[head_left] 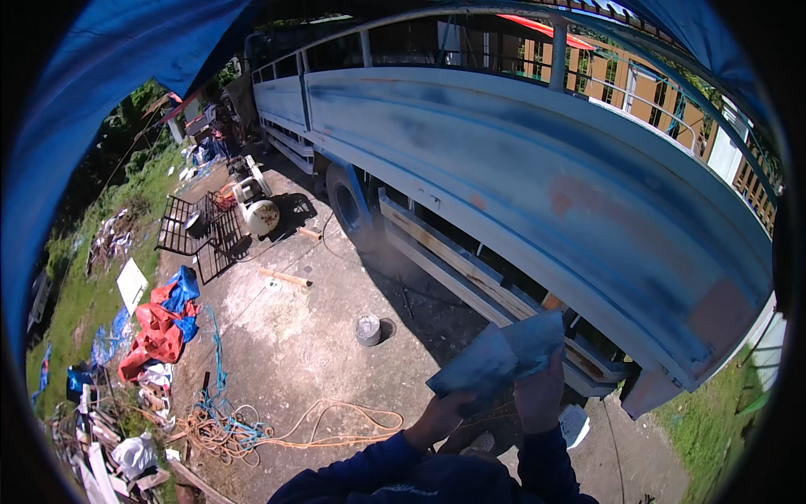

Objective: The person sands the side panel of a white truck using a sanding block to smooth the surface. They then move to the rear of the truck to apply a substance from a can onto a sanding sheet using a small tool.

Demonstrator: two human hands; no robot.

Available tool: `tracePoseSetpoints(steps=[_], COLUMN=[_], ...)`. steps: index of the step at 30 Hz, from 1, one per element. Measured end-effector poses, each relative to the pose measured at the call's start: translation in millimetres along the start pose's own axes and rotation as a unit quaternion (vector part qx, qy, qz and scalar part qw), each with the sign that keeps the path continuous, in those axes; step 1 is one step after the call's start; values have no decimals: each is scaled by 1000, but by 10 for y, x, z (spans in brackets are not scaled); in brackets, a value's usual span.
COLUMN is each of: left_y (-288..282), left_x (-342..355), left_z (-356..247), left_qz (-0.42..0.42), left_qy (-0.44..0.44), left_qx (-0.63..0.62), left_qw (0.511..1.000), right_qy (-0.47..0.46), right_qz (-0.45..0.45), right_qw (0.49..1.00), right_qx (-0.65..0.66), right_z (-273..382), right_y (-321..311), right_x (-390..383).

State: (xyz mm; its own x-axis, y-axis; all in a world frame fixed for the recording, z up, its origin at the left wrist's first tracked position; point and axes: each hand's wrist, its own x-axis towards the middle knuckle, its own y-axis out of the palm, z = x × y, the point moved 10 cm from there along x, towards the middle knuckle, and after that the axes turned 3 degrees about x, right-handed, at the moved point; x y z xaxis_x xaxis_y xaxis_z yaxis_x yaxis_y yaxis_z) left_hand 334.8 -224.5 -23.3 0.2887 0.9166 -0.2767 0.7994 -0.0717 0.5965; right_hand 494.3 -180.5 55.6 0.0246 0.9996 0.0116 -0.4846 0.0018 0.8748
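I hold a creased blue-grey sheet (pixel 475 363), which looks like sandpaper, in front of my body. My left hand (pixel 440 418) grips its lower left part. At its lower right edge, my right hand (pixel 540 395) is closed on it too. A fold line runs across the sheet, and its right part tilts up. Beyond it stands the side of a truck bed (pixel 520 160), with patchy blue-grey paint and reddish spots. The sheet overlaps the lower side rails (pixel 445 256) in view, and I cannot tell whether it touches them.
A grey can (pixel 368 330) stands on the concrete. Orange rope (pixel 336 420) lies tangled nearby. Farther off are an air compressor (pixel 259 210), a black metal rack (pixel 197 227) and a truck wheel (pixel 342 197). Red and blue tarps (pixel 159 332) and wood scraps (pixel 105 449) lie left.
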Motion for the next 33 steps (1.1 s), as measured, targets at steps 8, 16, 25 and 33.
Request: tracePoseSetpoints(steps=[8, 16, 25, 33], left_y=[-347, 24, 64, -25], left_x=[380, 266, 84, 96], left_z=[-128, -449, -541, -345], left_qz=[104, 110, 105, 134], left_qy=[32, 158, 156, 193], left_qx=[57, 255, 300, 347], left_qw=[992, 947, 935, 908], right_qy=[-229, 74, -202, -98], right_qz=[437, 321, 446, 378], right_qw=[587, 755, 502, 579], right_qx=[-642, -567, -713, -716], right_z=[-290, -566, -602, -694], right_y=[1444, 669, 993, 677], right_x=[-677, -572, -642, -501])
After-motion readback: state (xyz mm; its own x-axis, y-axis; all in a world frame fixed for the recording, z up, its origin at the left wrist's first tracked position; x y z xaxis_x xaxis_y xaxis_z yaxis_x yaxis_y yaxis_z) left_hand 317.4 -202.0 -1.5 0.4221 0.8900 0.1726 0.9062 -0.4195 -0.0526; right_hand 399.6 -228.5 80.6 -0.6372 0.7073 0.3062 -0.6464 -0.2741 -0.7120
